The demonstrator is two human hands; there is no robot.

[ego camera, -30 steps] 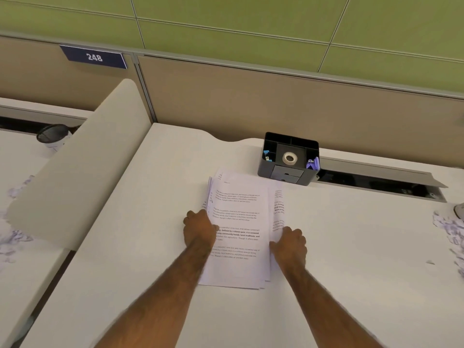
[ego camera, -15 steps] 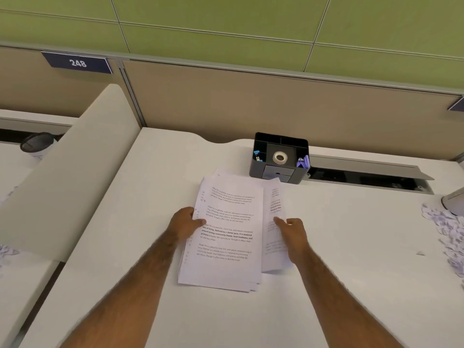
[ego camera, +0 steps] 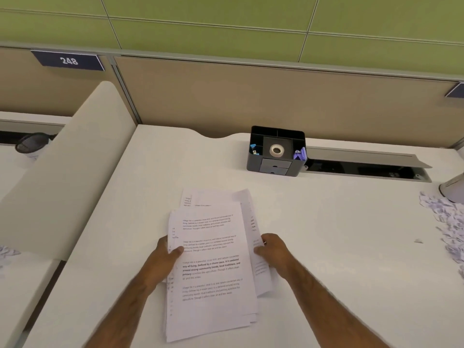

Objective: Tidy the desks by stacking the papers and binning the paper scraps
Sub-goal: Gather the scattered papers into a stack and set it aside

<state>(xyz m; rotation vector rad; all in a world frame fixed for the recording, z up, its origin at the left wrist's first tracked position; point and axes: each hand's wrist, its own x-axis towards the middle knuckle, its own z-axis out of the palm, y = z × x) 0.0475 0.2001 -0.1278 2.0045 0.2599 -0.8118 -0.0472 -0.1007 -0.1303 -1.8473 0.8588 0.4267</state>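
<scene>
A loose stack of printed papers (ego camera: 213, 267) lies on the white desk (ego camera: 339, 259), its sheets fanned out and uneven. My left hand (ego camera: 167, 257) grips the stack's left edge, thumb on top of the top sheet. My right hand (ego camera: 272, 249) holds the right edge, fingers curled round the sheets that stick out to the right. Paper scraps (ego camera: 444, 222) lie in a heap at the desk's far right edge. A few more scraps (ego camera: 6, 252) show on the neighbouring desk at the left.
A black desk organiser (ego camera: 276, 151) with a tape roll stands behind the papers. An open cable tray (ego camera: 364, 167) runs along the back. A beige divider panel (ego camera: 62, 177) separates the left desk, where a mesh cup (ego camera: 31, 144) stands. A white object (ego camera: 454, 189) sits far right.
Both hands have pulled the stack nearer to me and taken hold of its side edges. The sheets have shifted and fanned further apart at the top and right.
</scene>
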